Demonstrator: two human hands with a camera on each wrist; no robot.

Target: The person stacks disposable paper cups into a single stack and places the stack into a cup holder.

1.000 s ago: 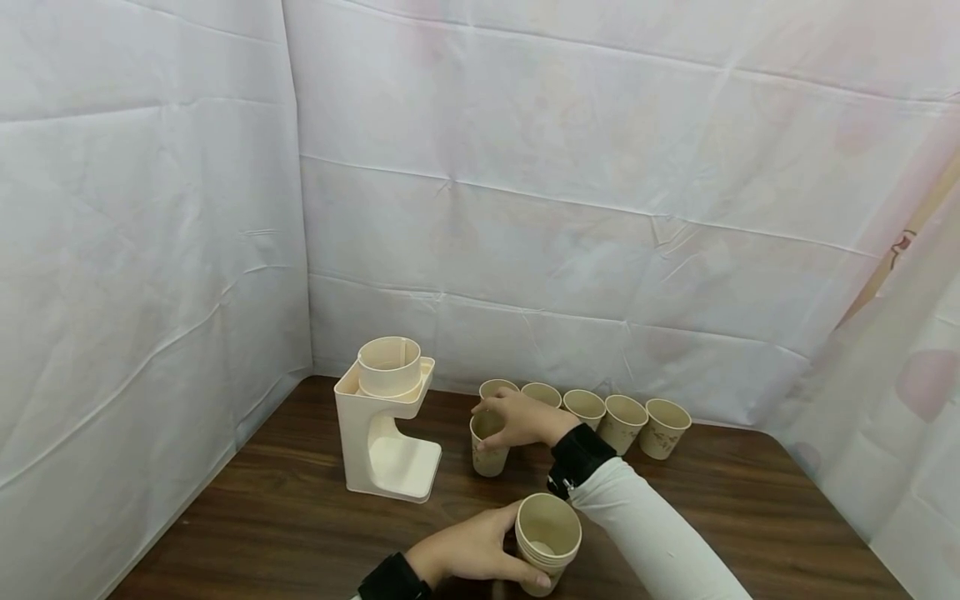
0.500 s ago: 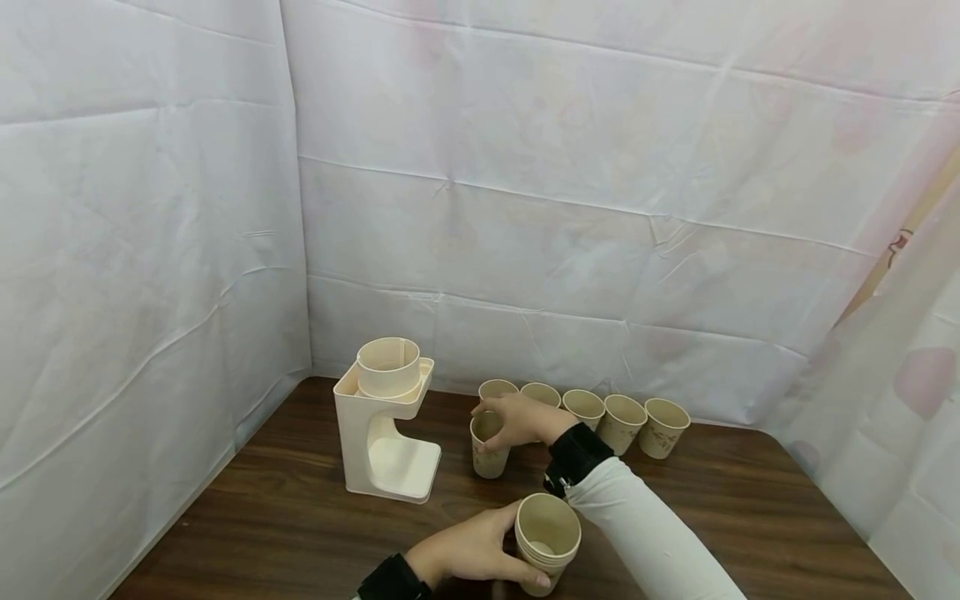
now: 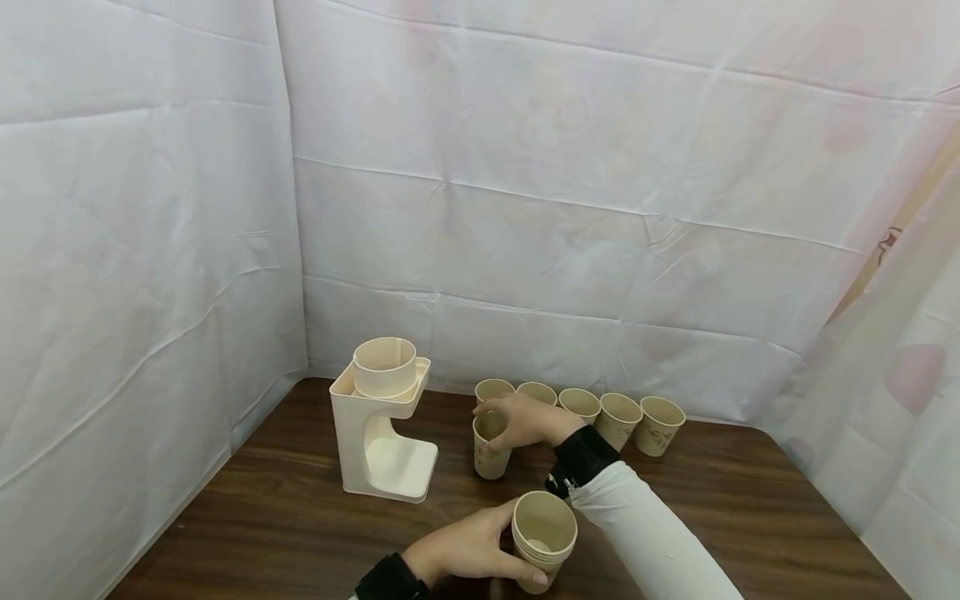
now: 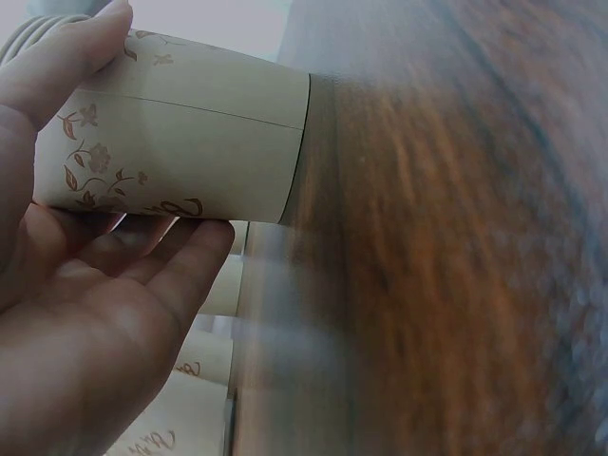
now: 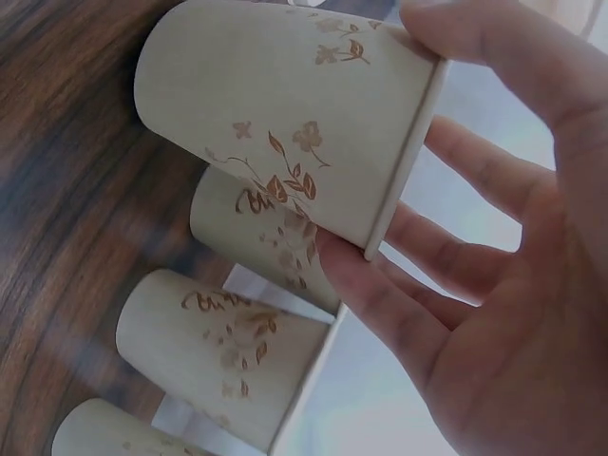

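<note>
My left hand (image 3: 476,546) grips a short stack of nested paper cups (image 3: 545,533) near the table's front, thumb on one side and fingers on the other. In the left wrist view, the outer cup (image 4: 180,133) shows a brown flower print, its base at the tabletop. Farther back, my right hand (image 3: 521,419) holds a single paper cup (image 3: 491,462) by its rim. Seen from the right wrist, thumb and fingers span that cup (image 5: 285,114) at the rim, with other printed cups (image 5: 223,351) close behind it.
Several upright paper cups (image 3: 619,421) form a row along the back edge, partly hidden by my right hand. Left of them stands a cream C-shaped holder (image 3: 352,450) with a round ring (image 3: 385,379) on top. White cloth (image 3: 465,233) hangs behind the wooden table (image 3: 270,500).
Both hands keep their hold on the cups and stay almost in place. The head view has shifted slightly, moving the scene a little to the left.
</note>
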